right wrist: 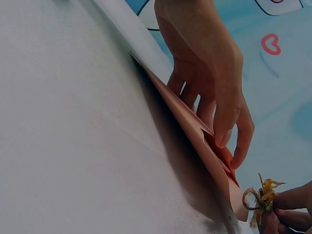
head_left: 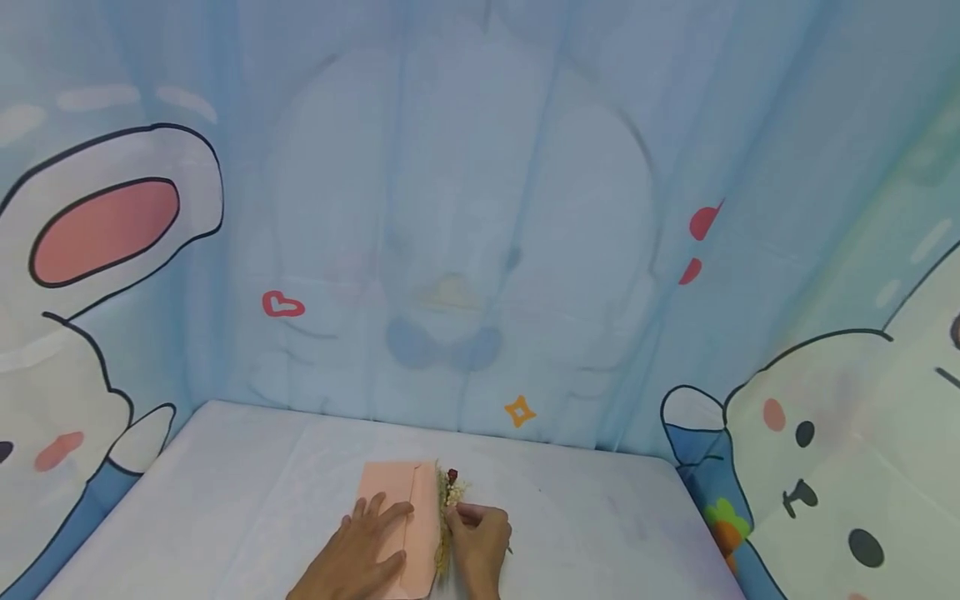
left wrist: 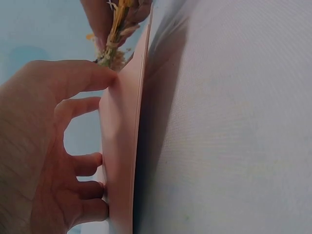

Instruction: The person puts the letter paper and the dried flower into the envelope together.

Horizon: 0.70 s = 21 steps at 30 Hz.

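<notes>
Head view: The pink envelope (head_left: 424, 533) lies flat on the desk (head_left: 600, 525), beneath the spread fingers of the left hand (head_left: 362, 542). The right hand (head_left: 482, 542) pinches the dried flower bunch (head_left: 454, 493), which lies lengthwise along the envelope's right edge. The hands are apart, one on either side of that edge. Caution: a sideways push by the right hand could slide or turn the envelope if the left hand presses too lightly.

Left wrist view: The fingertips of the left hand bear on the upper face of the envelope; the palm is raised clear. Contact is limited to these points, so the paper could likely dent, or pivot about them, under uneven load.

Right wrist view: The envelope's edge gapes near the left thumb and index finger. The twine loop (right wrist: 249, 199) on the bunch stands just beside the corner. Caution: the loop could catch the paper and tear or crease it. Excess pinch force may snap brittle stems or shed petals. Whether any stem lies inside the envelope cannot be determined.
</notes>
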Each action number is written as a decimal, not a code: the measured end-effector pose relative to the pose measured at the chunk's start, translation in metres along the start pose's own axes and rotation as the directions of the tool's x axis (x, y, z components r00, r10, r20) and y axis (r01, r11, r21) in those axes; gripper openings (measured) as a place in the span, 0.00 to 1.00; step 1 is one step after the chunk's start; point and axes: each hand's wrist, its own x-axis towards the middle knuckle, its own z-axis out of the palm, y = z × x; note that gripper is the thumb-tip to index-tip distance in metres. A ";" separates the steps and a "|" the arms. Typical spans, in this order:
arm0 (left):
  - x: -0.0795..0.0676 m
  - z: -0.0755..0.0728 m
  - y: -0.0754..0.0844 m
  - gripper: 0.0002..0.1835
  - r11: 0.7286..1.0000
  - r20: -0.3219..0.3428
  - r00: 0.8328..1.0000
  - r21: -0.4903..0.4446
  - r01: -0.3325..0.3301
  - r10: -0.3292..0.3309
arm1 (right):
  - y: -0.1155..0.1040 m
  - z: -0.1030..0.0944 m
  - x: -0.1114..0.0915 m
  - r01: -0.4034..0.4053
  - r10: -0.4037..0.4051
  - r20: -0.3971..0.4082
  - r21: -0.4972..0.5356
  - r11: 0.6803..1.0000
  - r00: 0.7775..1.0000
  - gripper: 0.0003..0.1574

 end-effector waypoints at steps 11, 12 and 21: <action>0.004 0.000 -0.001 0.33 1.000 0.023 1.000 0.006 0.020 -0.020 | -0.006 0.012 -0.006 -0.007 0.007 0.065 0.007 1.000 0.998 0.05; 0.004 0.000 -0.001 0.33 1.000 0.025 1.000 0.011 0.017 -0.017 | -0.005 0.013 -0.006 -0.009 0.009 0.068 -0.001 1.000 0.998 0.05; 0.003 -0.002 0.002 0.33 0.999 0.022 0.999 0.025 0.032 -0.032 | -0.003 0.022 -0.010 -0.018 0.022 0.066 -0.064 0.998 0.998 0.06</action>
